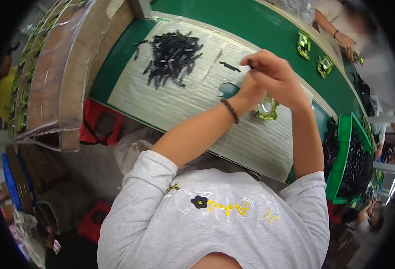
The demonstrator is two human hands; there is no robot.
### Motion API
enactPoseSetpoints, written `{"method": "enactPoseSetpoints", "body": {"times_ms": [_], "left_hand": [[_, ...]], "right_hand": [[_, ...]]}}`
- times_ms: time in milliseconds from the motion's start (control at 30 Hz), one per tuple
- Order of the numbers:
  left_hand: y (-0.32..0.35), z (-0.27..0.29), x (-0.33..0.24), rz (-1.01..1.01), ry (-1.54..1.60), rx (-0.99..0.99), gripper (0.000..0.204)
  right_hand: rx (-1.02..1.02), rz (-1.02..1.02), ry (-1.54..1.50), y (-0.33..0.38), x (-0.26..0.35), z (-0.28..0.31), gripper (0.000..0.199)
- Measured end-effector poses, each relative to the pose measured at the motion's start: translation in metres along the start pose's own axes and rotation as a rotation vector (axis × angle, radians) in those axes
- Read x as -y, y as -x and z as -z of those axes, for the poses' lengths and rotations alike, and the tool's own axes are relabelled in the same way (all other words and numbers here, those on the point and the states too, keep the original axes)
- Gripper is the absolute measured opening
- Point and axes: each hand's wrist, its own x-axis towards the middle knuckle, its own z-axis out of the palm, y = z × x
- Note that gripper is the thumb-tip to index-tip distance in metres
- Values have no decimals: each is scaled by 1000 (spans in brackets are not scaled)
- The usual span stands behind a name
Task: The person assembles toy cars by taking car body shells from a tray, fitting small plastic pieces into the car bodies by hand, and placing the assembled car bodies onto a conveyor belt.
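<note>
Likely unfinished, with car (pixel 267 110) and pile (pixel 173 56) waiting, pinching part (pixel 250 64) in right hand (pixel 273 74), unable to discern fingers of left hand (pixel 251 91).

The far-left strips (pixel 173 58) look like dull black plastic; the car shell (pixel 273 115), right of them, glossy metallic green. The mat (pixel 157 105) is creased, with a filmy sheen. Left, clear shiny film covers brown cardboard (pixel 69 67); near, the shirt (pixel 161 237) is matt cloth.

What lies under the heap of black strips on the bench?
A pale sheet shows around the heap of black strips, laid over the green bench top. Whatever is directly beneath the heap is covered and cannot be seen.
</note>
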Motion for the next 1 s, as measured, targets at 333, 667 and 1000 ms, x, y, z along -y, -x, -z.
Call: {"method": "enactPoseSetpoints", "body": {"times_ms": [333, 667, 1000], "left_hand": [[-7, -6, -60, 636, -76, 8, 16], [-6, -15, -74, 720, -222, 117, 16], [-5, -11, -70, 695, -188, 119, 18]], "right_hand": [[-487, -393, -131, 111, -38, 68, 19], [-418, -544, -64, 130, -34, 64, 18], [-370, -19, 799, 60, -32, 40, 8]]}}
